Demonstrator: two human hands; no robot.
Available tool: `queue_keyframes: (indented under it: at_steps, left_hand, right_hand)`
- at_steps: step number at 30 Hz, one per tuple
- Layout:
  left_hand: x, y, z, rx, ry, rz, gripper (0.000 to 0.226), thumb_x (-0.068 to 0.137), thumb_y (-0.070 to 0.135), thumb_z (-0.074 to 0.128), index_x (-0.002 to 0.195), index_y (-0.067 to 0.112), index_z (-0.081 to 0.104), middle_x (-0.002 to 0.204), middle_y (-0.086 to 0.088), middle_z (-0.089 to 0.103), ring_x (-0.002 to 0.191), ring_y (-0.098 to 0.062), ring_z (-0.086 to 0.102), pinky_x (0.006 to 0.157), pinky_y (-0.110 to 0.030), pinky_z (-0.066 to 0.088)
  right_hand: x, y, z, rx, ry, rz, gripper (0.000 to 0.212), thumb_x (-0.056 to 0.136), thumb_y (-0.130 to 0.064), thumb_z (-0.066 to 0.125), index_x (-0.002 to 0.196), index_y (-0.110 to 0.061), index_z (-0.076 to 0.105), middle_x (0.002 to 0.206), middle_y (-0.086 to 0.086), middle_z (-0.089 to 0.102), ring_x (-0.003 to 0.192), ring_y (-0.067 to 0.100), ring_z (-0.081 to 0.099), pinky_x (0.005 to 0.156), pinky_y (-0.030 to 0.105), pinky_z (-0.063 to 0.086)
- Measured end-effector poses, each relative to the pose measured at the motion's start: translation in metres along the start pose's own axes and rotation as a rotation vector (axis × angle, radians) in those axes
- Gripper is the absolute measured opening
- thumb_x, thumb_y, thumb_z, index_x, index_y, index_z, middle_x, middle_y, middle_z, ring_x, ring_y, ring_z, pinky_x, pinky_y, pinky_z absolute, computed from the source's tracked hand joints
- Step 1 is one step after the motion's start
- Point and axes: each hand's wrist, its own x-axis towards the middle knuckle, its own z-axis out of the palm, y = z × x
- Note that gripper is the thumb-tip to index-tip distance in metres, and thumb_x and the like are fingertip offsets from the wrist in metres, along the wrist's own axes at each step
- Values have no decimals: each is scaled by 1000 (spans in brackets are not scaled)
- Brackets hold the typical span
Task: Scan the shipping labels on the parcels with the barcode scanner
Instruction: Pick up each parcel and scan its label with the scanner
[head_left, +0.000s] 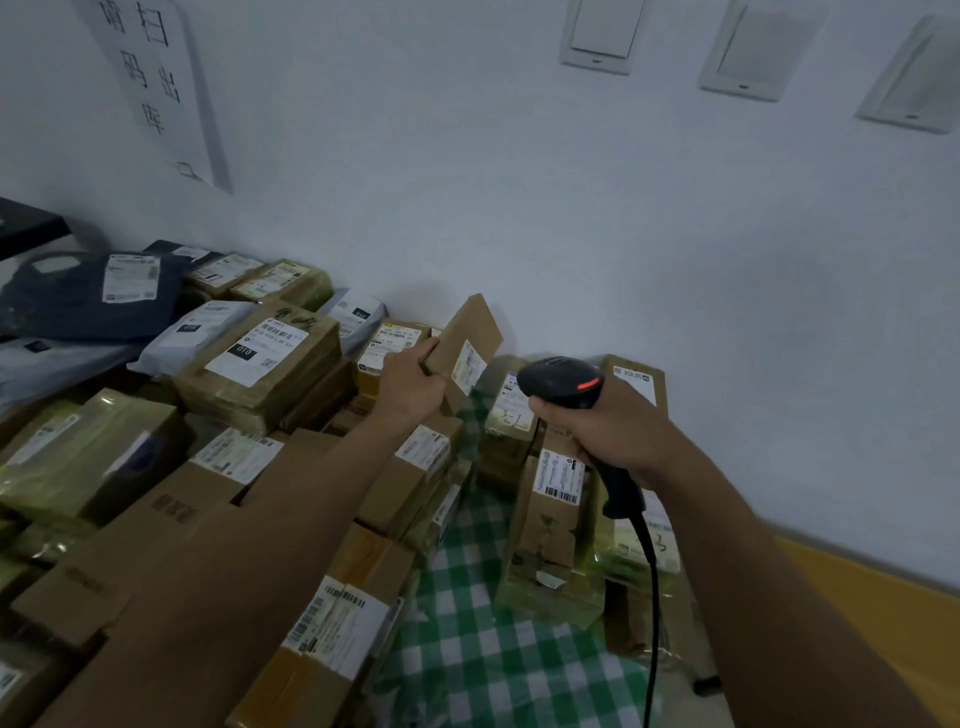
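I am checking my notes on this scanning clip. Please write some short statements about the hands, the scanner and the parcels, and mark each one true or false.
1. The right hand grips the barcode scanner. True.
2. The left hand is empty. False: it holds a small cardboard parcel, tilted up above the stacks.
3. A red light shows on the scanner's head. True.
4. The scanner is cordless. False: a black cable hangs from its handle.
5. The held parcel bears a white label. True.
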Motion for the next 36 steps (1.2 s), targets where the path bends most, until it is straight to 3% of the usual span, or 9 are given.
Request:
queue_keyframes:
  at_steps: [2, 4, 8, 14, 20, 23, 26, 32, 36]
  left_hand:
    - [16, -7, 17, 49, -13, -19, 50, 92, 14, 60, 137, 36, 61, 124, -3, 67, 112, -27, 64, 87, -36, 63]
    - [30, -17, 39, 87, -35, -54, 49, 95, 13, 59, 140, 32, 59, 129, -10, 65, 112, -30, 65, 97, -32, 58]
    - [47, -26, 71, 150, -24, -117, 46, 98, 12, 54, 141, 27, 57, 128, -8, 54, 104, -22, 56, 93, -28, 51]
    - [62, -44, 105, 256, -39, -183, 31, 98, 18, 53, 127, 20, 64, 122, -12, 66, 116, -33, 59, 99, -49, 54]
    - [68, -45, 113, 451, -163, -263, 24, 102, 24, 53, 96, 7, 70, 94, -9, 69, 92, -29, 68, 72, -35, 51]
    - [67, -46, 112, 592, -188, -265, 10, 99, 18, 57, 100, 10, 64, 101, -9, 67, 99, -30, 67, 78, -37, 52]
    - [65, -50, 108, 627, -172, -226, 18, 96, 14, 59, 112, 11, 68, 111, -10, 71, 103, -30, 68, 78, -37, 52]
    - [60, -47, 109, 415, -221, -49, 34, 97, 16, 63, 131, 17, 68, 125, -7, 71, 110, -23, 66, 89, -33, 51]
    - [66, -40, 130, 324, -362, -58, 25, 102, 27, 62, 123, 15, 65, 119, 3, 66, 103, -17, 64, 72, -23, 48]
  right_hand:
    - [14, 7, 2, 12, -18, 16, 33, 93, -35, 77, 123, -33, 64, 57, -10, 64, 47, 2, 57, 48, 18, 47]
    - [26, 17, 4, 24, -52, 41, 33, 93, -35, 76, 123, -37, 62, 55, -14, 64, 48, 1, 57, 48, 17, 47]
    - [45, 35, 6, 45, -85, 92, 37, 91, -40, 78, 121, -44, 57, 61, -13, 67, 55, 2, 62, 54, 19, 50]
    - [62, 63, 6, 81, -58, 170, 60, 88, -43, 80, 142, -34, 56, 92, -4, 69, 69, 8, 66, 58, 18, 52]
    - [66, 74, 6, 41, -64, 178, 55, 91, -42, 77, 141, -37, 53, 99, 1, 73, 68, 7, 66, 58, 17, 53]
    - [67, 74, 7, 30, -74, 167, 50, 92, -41, 77, 138, -38, 55, 98, 15, 74, 63, 9, 64, 59, 20, 54]
    - [67, 75, 7, 14, -63, 163, 51, 92, -41, 77, 137, -39, 55, 96, 12, 75, 60, 6, 63, 58, 19, 54]
    - [64, 74, 7, 37, -64, 161, 42, 92, -37, 77, 129, -40, 57, 97, 7, 73, 63, 4, 63, 57, 14, 51]
    - [64, 76, 7, 52, -71, 158, 37, 93, -34, 77, 123, -42, 56, 101, 14, 73, 61, 5, 61, 56, 15, 54]
